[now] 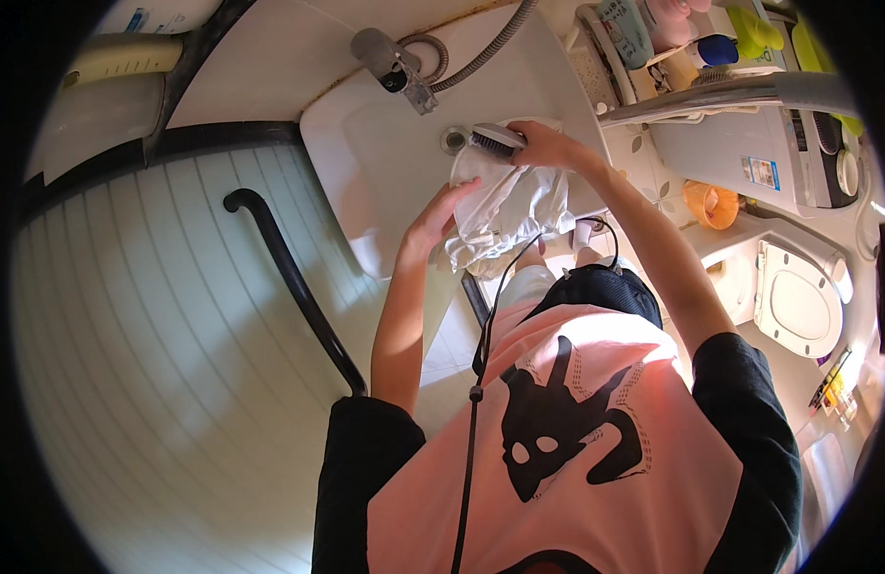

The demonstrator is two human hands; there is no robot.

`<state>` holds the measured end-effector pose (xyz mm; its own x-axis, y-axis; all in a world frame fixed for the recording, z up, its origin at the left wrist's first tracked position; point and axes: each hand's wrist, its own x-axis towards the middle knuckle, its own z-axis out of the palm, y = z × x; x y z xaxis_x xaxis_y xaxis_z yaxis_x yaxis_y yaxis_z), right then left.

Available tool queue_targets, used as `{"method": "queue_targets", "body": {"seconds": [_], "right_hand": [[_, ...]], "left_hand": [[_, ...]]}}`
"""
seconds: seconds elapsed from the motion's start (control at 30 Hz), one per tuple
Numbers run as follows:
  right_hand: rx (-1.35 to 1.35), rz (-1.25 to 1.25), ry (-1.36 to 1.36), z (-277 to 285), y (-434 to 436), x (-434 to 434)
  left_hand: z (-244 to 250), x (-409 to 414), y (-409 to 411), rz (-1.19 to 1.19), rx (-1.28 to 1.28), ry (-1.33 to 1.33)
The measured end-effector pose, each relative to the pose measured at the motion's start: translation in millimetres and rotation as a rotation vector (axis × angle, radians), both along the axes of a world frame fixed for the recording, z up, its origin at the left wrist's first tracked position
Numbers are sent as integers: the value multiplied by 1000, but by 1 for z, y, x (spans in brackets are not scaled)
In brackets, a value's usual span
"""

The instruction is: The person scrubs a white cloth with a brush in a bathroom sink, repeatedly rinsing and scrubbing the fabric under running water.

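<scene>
A white cloth garment point(514, 204) lies bunched over the near rim of a white sink point(385, 172), its lower folds hanging off the edge. My right hand point(546, 146) grips a grey scrub brush point(499, 136), whose dark bristles face down toward the upper part of the cloth. The brush is close to the metal drain point(454, 140). At the cloth's left side, my left hand point(442, 210) holds its edge, fingers lying along the fabric and the thumb partly hidden.
A faucet point(399, 68) with a coiled metal hose point(485, 54) rises at the sink's back. Left stands a ribbed glass panel with a black handle point(292, 287). To the right are a washing machine point(729, 158), an orange bin point(711, 204) and a toilet point(797, 294). A black cable point(474, 430) hangs before me.
</scene>
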<state>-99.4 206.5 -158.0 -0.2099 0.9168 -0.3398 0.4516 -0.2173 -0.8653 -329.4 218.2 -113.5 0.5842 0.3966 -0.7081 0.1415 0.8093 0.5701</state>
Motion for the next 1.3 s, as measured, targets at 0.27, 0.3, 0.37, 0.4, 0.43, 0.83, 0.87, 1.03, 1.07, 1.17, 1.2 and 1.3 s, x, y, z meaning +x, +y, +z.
{"method": "queue_targets", "body": {"seconds": [0.27,0.3,0.37,0.4,0.43,0.83,0.87,1.03,1.07,1.17,1.2,1.3], "right_hand": [[67,-115,-149,40,-53,-67],[-5,-175,-220,38,-50,-64],[-28,-270,-290,27,-46,-57],[32,-207,-260,33,-51,-67],[90,-145,-235,43,-58,-80],[-55,-251,-345,36,-40,-75],[-31,-210,-280,37,-41,-83],[-96,-110,-253,53,-51,-85],[-82,-167,-275,46,-52,-86],[150,-27,-189,75,-78,-110],[174,34,-262,79,-80,-109],[-65,-248,-296,49,-50,-83]], "left_hand": [[-35,-20,-7,262,-88,-104],[-26,-18,-9,294,-83,-100],[-11,-16,-13,356,-78,-86],[-23,-24,-12,380,-138,-105],[-25,-27,-11,370,-124,-106],[-13,-12,-17,580,-220,-297],[-10,-8,-19,603,-222,-247],[-9,4,-23,730,-214,-174],[-10,5,-22,714,-211,-204],[-71,-41,-21,385,-344,-1007],[-76,-49,-24,427,-286,-901],[21,11,-26,712,-218,-118]]}}
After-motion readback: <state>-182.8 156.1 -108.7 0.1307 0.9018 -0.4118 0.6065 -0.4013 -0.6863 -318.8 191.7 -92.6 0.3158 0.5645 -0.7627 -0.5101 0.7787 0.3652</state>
